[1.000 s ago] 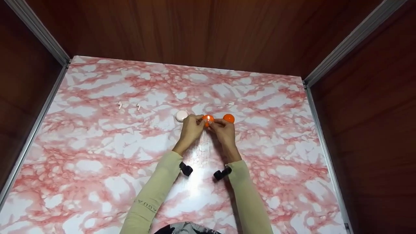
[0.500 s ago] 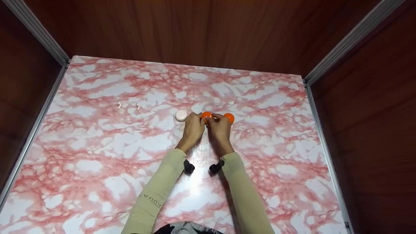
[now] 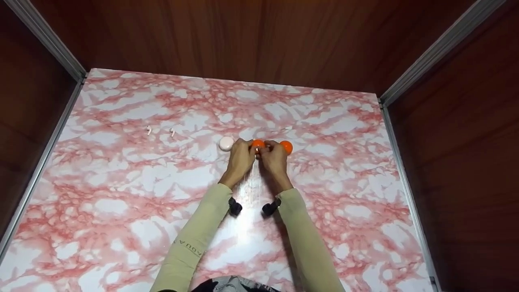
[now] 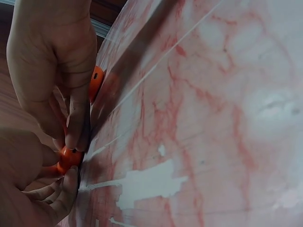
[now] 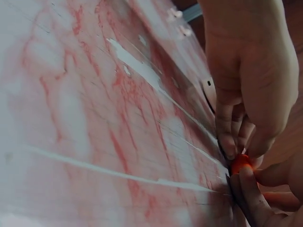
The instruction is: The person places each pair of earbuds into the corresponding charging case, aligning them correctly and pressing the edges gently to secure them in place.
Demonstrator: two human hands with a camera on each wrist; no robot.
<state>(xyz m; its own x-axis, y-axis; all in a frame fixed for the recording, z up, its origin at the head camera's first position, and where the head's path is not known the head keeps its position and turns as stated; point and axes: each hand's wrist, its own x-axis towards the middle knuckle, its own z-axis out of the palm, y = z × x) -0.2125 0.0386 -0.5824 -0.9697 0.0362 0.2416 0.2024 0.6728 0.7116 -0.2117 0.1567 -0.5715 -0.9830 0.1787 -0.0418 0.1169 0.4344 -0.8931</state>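
Observation:
Both hands meet over a small round orange earbud case (image 3: pixel 258 143) that sits on the table. My left hand (image 3: pixel 241 157) pinches its left side, and my right hand (image 3: pixel 275 159) pinches the right side, thumbs towards me. Curled fingers cover much of this case in both wrist views; whether its lid is raised cannot be made out. A second orange case (image 3: pixel 287 147), with a small dark slot visible in the left wrist view, lies just beyond the right hand. Close to the left hand's outer side lies a round white case (image 3: pixel 226 143).
Two small white earbuds, a left one (image 3: pixel 149 130) and a right one (image 3: pixel 172 132), lie apart on the table's left side. The pink-and-white marbled table (image 3: pixel 121 174) is bounded by dark wooden panels (image 3: pixel 227 40) at the back and both sides.
Both hands and the middle orange case shifted slightly away from me, and the right hand's fingers moved round the case's right side. In the last half second almost nothing has moved.

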